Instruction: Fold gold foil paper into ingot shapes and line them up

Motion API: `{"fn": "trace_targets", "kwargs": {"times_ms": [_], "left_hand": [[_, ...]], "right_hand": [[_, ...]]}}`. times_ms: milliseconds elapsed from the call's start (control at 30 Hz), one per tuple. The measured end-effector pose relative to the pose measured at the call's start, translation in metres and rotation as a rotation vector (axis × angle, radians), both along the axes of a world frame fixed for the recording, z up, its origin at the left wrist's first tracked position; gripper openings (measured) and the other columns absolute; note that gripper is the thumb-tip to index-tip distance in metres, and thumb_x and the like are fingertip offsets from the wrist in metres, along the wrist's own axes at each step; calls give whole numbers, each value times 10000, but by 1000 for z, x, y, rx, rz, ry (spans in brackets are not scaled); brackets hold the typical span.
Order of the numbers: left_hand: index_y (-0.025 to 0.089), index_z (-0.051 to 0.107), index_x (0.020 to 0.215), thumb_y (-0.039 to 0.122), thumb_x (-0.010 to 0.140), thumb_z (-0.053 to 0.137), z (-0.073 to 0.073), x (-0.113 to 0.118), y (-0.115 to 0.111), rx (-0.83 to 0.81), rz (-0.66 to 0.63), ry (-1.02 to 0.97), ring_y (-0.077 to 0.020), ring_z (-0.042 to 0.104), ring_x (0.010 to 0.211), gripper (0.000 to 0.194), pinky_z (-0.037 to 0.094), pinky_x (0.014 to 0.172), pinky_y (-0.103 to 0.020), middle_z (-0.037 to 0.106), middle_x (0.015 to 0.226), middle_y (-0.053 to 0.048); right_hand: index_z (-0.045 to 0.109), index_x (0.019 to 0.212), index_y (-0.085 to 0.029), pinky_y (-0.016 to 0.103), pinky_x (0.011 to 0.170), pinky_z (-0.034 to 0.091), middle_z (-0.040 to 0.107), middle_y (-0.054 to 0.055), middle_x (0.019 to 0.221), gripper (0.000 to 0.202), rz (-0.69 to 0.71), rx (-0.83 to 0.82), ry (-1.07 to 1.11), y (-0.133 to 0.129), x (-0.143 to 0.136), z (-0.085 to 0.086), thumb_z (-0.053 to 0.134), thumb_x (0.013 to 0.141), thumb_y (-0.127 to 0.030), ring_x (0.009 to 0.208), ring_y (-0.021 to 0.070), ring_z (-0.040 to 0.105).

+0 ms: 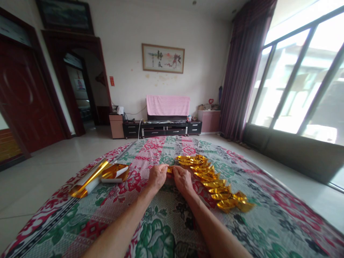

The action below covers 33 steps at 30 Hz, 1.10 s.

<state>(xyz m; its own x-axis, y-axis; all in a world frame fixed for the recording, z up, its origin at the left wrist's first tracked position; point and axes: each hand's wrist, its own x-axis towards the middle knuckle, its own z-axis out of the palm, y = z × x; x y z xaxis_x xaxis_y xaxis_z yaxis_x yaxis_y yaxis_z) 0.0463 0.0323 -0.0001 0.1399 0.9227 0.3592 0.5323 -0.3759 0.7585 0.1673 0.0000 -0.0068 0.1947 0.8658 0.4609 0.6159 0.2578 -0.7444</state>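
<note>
Pinching a small gold foil piece (170,170) in the fingers (163,168) of both the left hand (158,176) and the right hand (183,178), close together over the flowered cloth (166,211). Seeing just right of the right hand a slanting row of folded gold foil shapes (206,176), crowded closely, and, well apart from the left hand, a gold-and-white roll (90,179) with a curled sheet (115,172) beside its far end. Noting beyond the cloth a low black cabinet (166,129)
</note>
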Motion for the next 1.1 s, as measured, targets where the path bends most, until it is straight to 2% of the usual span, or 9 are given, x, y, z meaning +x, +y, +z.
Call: {"fn": "trace_targets", "kwargs": {"times_ms": [133,267,533,733,867,1100], "left_hand": [[173,672,968,197,806,430,2,0,-1,5,24,10,-148,632,813,293,478,742,-234,705,871,-55],[164,679,955,201,805,432,5,0,-4,13,17,49,-149,628,838,292,461,762,-223,706,865,-62],[167,679,949,210,807,406,4,0,-5,0,36,38,-148,634,807,310,471,714,-214,705,860,-58],[173,681,941,220,805,415,2,0,-3,0,4,10,-158,628,847,303,473,705,-216,704,857,-51],[183,681,951,212,806,410,5,0,-5,-22,28,19,-151,630,797,309,471,676,-209,706,802,-43],[190,687,935,210,809,413,4,0,-4,-9,33,27,-143,628,766,303,457,668,-209,705,801,-40]], "right_hand": [[694,905,-206,207,622,385,682,31,728,352,14,-3,-16,-1,0,1,359,837,-291,695,160,606],[700,843,-189,212,579,372,664,34,677,380,-8,-1,-54,0,0,1,335,842,-294,620,154,581],[689,911,-209,207,639,390,685,35,753,356,14,-4,-17,1,0,-2,351,839,-296,718,160,606],[695,893,-185,208,611,397,682,44,734,374,12,-5,-20,0,1,-2,345,839,-306,678,159,603],[690,934,-197,213,653,408,691,44,766,355,27,-8,-14,-1,0,0,365,831,-297,734,169,616],[699,912,-190,199,633,411,684,28,724,350,25,-2,-22,-2,-1,2,376,826,-294,683,157,608]]}}
